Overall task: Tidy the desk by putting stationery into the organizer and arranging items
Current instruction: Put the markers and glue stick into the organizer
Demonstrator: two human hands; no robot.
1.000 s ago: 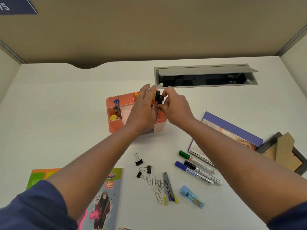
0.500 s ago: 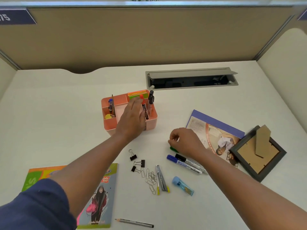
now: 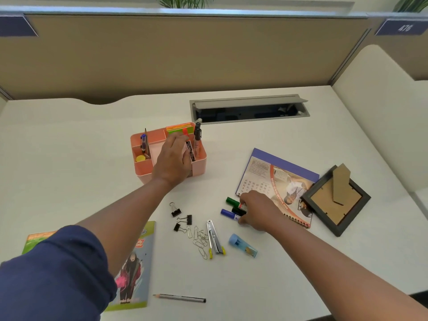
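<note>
We see the left hand (image 3: 172,159) lying palm down over the near middle of the pink organizer (image 3: 199,166), fingers loosely spread and resting on its inner walls; it grips nothing that we can make out. Just right of that hand, inside the organizer, a red-capped marker (image 3: 189,149) leans, and 2 dark pens (image 3: 197,135) stand at the organizer's far right corner. Coloured sticky notes (image 3: 179,128) fill its far middle slot, and a blue pen (image 3: 143,142) stands in its left slot above a yellow round thing (image 3: 140,158).

The right hand (image 3: 257,210) is down on the desk (image 3: 69,158), to the near right of the organizer, its fingers curled over 3 markers lying side by side: the green marker (image 3: 232,201), the black marker (image 3: 238,211) and the blue marker (image 3: 228,213). Thumb and fingertips touch them, but we cannot tell whether the grip has closed on any 1, since the hand hides their far ends.

Nearer us than the organizer lie 3 binder clips (image 3: 176,213), a heap of paper clips (image 3: 199,239), a staple remover (image 3: 215,239) and a blue sharpener (image 3: 242,245). A pencil (image 3: 179,297) lies nearest us. Right of the organizer are a notebook (image 3: 273,179) and a frame (image 3: 335,200) face down; to its near left lies a booklet (image 3: 134,262).
</note>
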